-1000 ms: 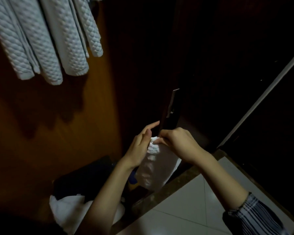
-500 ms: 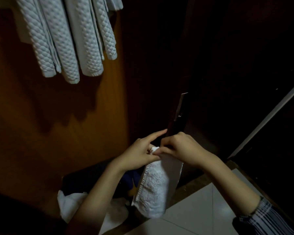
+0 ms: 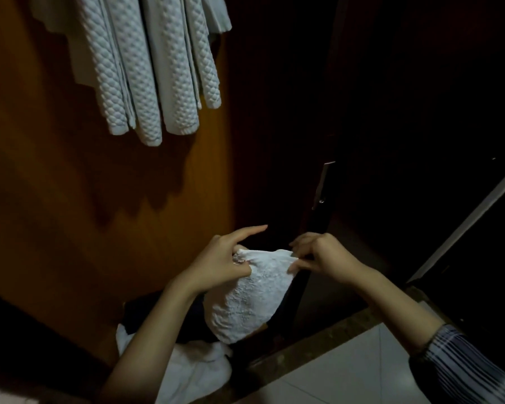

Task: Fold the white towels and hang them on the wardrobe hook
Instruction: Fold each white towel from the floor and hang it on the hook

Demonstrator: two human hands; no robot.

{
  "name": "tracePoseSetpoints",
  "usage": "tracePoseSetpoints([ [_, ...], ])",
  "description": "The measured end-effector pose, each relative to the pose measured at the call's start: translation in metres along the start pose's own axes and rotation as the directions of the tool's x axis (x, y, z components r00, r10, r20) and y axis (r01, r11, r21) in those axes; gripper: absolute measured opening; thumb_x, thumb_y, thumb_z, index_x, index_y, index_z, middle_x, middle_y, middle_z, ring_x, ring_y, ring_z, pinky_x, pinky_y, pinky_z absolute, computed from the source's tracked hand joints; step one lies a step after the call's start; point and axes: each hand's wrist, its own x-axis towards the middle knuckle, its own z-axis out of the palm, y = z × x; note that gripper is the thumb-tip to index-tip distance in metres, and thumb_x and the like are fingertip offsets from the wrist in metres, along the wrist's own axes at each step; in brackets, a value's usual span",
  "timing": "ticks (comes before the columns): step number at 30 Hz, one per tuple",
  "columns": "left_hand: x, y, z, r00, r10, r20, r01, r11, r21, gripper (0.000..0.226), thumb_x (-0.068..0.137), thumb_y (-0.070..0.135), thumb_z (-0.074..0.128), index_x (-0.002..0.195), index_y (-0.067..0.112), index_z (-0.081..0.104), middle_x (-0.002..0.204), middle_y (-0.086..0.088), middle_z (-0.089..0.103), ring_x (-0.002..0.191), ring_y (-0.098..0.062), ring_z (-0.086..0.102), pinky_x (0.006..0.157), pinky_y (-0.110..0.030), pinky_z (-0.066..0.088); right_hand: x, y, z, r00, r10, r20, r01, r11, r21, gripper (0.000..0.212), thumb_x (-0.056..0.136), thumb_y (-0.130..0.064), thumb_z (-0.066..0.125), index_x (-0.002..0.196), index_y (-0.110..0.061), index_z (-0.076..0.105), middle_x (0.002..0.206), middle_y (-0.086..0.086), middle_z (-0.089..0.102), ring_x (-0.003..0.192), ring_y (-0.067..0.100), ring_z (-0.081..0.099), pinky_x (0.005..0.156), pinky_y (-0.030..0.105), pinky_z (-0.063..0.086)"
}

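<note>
White towel point(image 3: 247, 298): held in the air low before the wardrobe, long axis hanging downward, top edge stretched between left hand point(image 3: 222, 262) and right hand point(image 3: 322, 256), each pinching 1 upper corner; hung quilted towels point(image 3: 155, 68) lie well above, up-left.

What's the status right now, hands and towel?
Left hand and right hand each pinch a top corner of the white towel. Towel hangs between them, not yet hung. Nothing blocking.
</note>
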Motion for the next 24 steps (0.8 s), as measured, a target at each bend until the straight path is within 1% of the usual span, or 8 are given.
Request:
tracePoseSetpoints([
  [2, -0.007, -0.005, -0.004, 0.997, -0.015, -0.082, 0.012, 0.999, -0.042, 0.076, 0.073, 0.004, 0.06, 0.128, 0.054, 0.044, 0.051, 0.006, 0.058, 0.045, -0.006, 0.038, 0.046, -0.02, 0.031, -0.001, -0.007, -0.002, 0.978, -0.016, -0.207, 0.036, 0.995, 0.089, 0.018, 0.072, -0.026, 0.078, 0.079, -0.01, 0.076, 0.082, 0.004, 0.069, 0.081, 0.017, 0.064, 0.07, 0.034, 0.054],
  [5, -0.014, -0.013, -0.008, 0.984, -0.058, -0.169, 0.053, 0.998, -0.03, 0.073, 0.073, 0.002, 0.061, 0.12, 0.057, 0.048, 0.063, -0.007, 0.068, 0.05, -0.01, 0.046, 0.052, -0.022, 0.039, 0.002, -0.02, -0.007, 0.937, -0.057, -0.344, 0.091, 0.992, 0.083, 0.016, 0.069, -0.024, 0.08, 0.075, -0.01, 0.073, 0.073, 0.002, 0.063, 0.07, 0.015, 0.058, 0.06, 0.026, 0.05],
  [10, -0.012, -0.016, -0.011, 0.976, -0.077, -0.205, 0.103, 0.987, 0.119, 0.051, 0.076, 0.002, 0.059, 0.119, 0.028, 0.063, 0.08, 0.009, 0.071, 0.043, -0.006, 0.045, 0.044, -0.011, 0.033, 0.014, -0.03, -0.009, 0.962, 0.032, -0.272, -0.045, 0.998, -0.043, 0.035, 0.084, -0.035, 0.068, 0.113, -0.019, 0.06, 0.089, -0.005, 0.059, 0.082, 0.013, 0.06, 0.067, 0.025, 0.043],
  [13, -0.007, -0.01, -0.015, 0.966, -0.077, -0.246, 0.119, 0.98, 0.162, 0.037, 0.076, 0.0, 0.057, 0.101, 0.022, 0.072, 0.074, 0.02, 0.065, 0.05, 0.002, 0.053, 0.047, -0.008, 0.035, 0.021, -0.037, -0.013, 0.983, 0.025, -0.184, -0.048, 0.991, -0.124, 0.02, 0.09, -0.036, 0.059, 0.096, -0.017, 0.064, 0.093, -0.003, 0.062, 0.087, 0.016, 0.061, 0.072, 0.029, 0.047],
  [16, -0.005, -0.006, -0.017, 0.931, -0.197, -0.308, 0.181, 0.98, -0.08, 0.037, 0.079, -0.006, 0.055, 0.089, 0.026, 0.072, 0.075, 0.008, 0.069, 0.059, -0.009, 0.059, 0.054, -0.019, 0.042, 0.022, -0.039, -0.018, 0.976, 0.073, -0.206, -0.093, 0.992, -0.086, 0.024, 0.092, -0.038, 0.056, 0.086, -0.015, 0.059, 0.085, -0.003, 0.054, 0.077, 0.016, 0.056, 0.063, 0.027, 0.04],
  [19, -0.012, -0.009, -0.016, 0.925, -0.246, -0.291, 0.136, 0.926, -0.352, 0.041, 0.085, -0.004, 0.057, 0.088, 0.034, 0.071, 0.081, 0.002, 0.074, 0.073, -0.009, 0.069, 0.059, -0.017, 0.05, 0.018, -0.041, -0.02, 0.968, 0.115, -0.222, -0.123, 0.992, -0.022, 0.021, 0.093, -0.034, 0.056, 0.08, -0.019, 0.051, 0.077, -0.005, 0.05, 0.068, 0.015, 0.052, 0.06, 0.028, 0.038],
  [22, -0.017, -0.013, -0.008, 0.922, -0.225, -0.317, 0.065, 0.893, -0.446, 0.039, 0.087, -0.003, 0.059, 0.099, 0.033, 0.069, 0.087, -0.003, 0.075, 0.083, -0.013, 0.07, 0.068, -0.02, 0.055, 0.015, -0.044, -0.018, 0.97, 0.175, -0.171, -0.163, 0.983, 0.081, 0.018, 0.095, -0.031, 0.053, 0.08, -0.024, 0.045, 0.067, -0.004, 0.052, 0.061, 0.017, 0.054, 0.054, 0.032, 0.039],
  [24, -0.017, -0.014, -0.003, 0.905, -0.196, -0.378, 0.003, 0.891, -0.453, 0.043, 0.085, -0.009, 0.059, 0.087, 0.031, 0.075, 0.083, 0.002, 0.075, 0.083, -0.008, 0.069, 0.07, -0.016, 0.052, 0.015, -0.043, -0.019, 0.965, 0.218, -0.148, -0.185, 0.96, 0.21, 0.017, 0.095, -0.029, 0.053, 0.079, -0.025, 0.048, 0.069, -0.003, 0.055, 0.062, 0.014, 0.055, 0.055, 0.029, 0.04],
])
